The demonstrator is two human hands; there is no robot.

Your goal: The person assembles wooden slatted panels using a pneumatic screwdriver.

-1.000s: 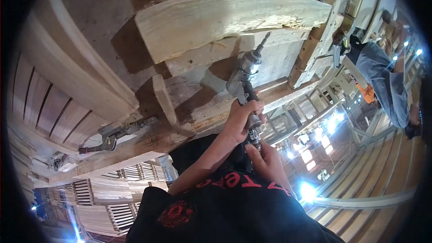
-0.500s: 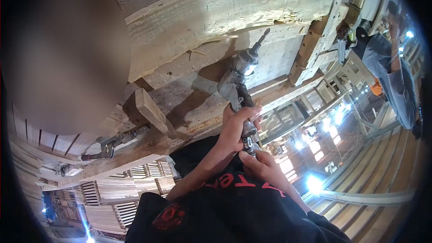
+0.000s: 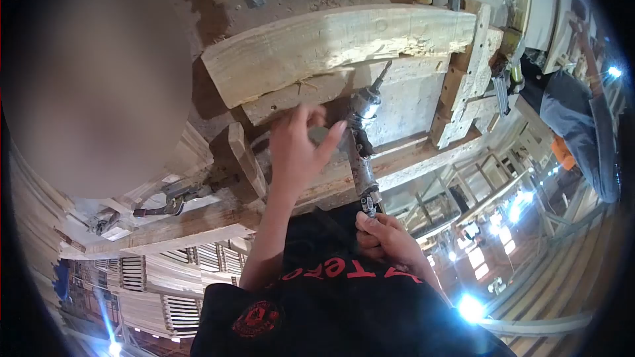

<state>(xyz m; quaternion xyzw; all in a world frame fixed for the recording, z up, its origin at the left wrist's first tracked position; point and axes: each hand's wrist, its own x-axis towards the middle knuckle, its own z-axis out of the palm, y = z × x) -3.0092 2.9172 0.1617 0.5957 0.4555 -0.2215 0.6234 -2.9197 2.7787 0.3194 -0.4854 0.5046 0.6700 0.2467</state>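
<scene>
At the workbench, right hand [image 3: 383, 238] gripping long grey pneumatic drill [image 3: 362, 142], bit against pale curved wooden plank [image 3: 331, 43]; left hand [image 3: 297, 152] open, off tool; drilling seemingly unfinished.

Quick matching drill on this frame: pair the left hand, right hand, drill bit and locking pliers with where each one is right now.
Things:
1. left hand
2. right hand
3. drill bit
4. locking pliers

Places:
A. gripping the rear end of the pneumatic drill
B. lying on the wooden bench, far left
C. open, fingers spread, beside the drill body
D. pointing at the underside of the curved plank

Pairs: 1-C, 2-A, 3-D, 4-B
</scene>
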